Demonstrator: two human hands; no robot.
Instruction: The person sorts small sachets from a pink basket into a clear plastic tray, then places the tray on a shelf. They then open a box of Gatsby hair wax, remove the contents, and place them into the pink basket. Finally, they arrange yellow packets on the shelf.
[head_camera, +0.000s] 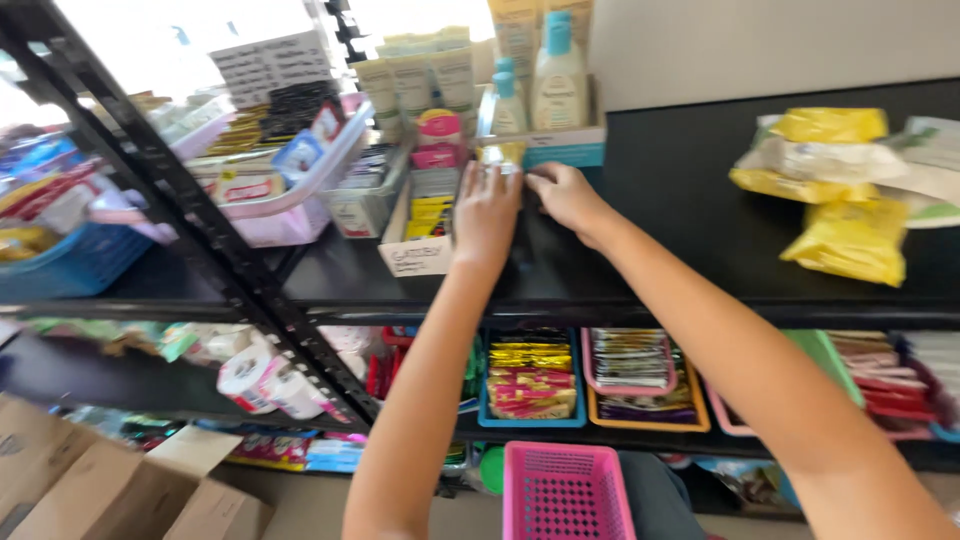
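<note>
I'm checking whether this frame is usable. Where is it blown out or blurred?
Head view: the window at top left is blown out; both hands, left and right, and the yellow packs are motion-blurred; the black shelf shows soft glare.

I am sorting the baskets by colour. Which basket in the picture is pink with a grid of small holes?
The pink mesh basket at the bottom centre, below both arms; the trays on the shelf above it are blue and orange.

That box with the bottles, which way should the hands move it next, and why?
Probably a small push back and left. Both hands, left hand and right hand, rest at the front of the box holding the bottles. It sits out by itself on the black shelf, while the bin beside it sits in line with the others.
</note>
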